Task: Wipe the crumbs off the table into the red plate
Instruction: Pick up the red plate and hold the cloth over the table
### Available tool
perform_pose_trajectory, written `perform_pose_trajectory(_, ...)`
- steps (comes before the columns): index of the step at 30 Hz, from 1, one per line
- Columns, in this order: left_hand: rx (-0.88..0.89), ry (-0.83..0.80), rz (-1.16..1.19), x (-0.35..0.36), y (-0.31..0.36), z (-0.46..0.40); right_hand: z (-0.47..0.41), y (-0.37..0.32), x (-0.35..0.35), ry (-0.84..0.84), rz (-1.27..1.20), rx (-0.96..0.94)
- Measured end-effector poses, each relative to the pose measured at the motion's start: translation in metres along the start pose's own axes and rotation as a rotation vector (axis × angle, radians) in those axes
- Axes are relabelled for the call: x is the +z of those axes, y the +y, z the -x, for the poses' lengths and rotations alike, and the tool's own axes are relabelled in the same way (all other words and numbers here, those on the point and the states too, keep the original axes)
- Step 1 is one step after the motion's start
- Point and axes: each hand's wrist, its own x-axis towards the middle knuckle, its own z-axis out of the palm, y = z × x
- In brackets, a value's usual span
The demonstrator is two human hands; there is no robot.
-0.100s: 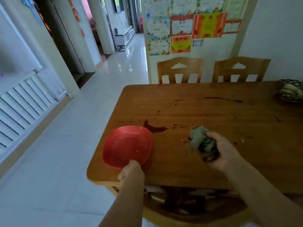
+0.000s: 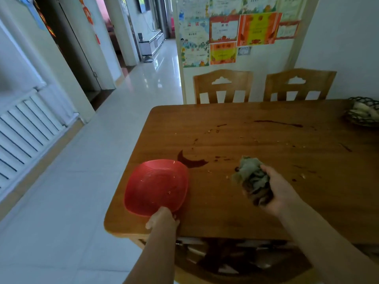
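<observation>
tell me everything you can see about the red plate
The red plate is a squarish, rounded-corner dish that looks like glossy plastic, with faint concentric ridges inside. It sits at the near left corner of the wooden table, its left side jutting past the table edge. A few pale specks lie inside. The left hand grips its near rim. A dark spill lies just beyond its far corner.
</observation>
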Motion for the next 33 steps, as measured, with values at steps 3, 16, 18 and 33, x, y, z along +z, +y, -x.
perform_pose_trajectory(3, 0.02, -0.072, 0.002, 0.002, 0.002, -0.006, -0.014, -0.004, -0.005, 0.029, 0.018, -0.012)
perform_pose_trajectory(16, 0.253, -0.428, -0.207, 0.103, -0.024, 0.077, -0.047, -0.084, -0.099, 0.143, -0.161, -0.182)
perform_pose_trajectory(18, 0.241, -0.495, -0.218, 0.122, -0.037, 0.096, -0.052, -0.101, -0.125, 0.181, -0.09, -0.204)
perform_pose_trajectory(33, 0.116, -0.712, -0.255, 0.251, -0.132, 0.195, -0.073, -0.22, -0.311, 0.511, 0.463, -0.648)
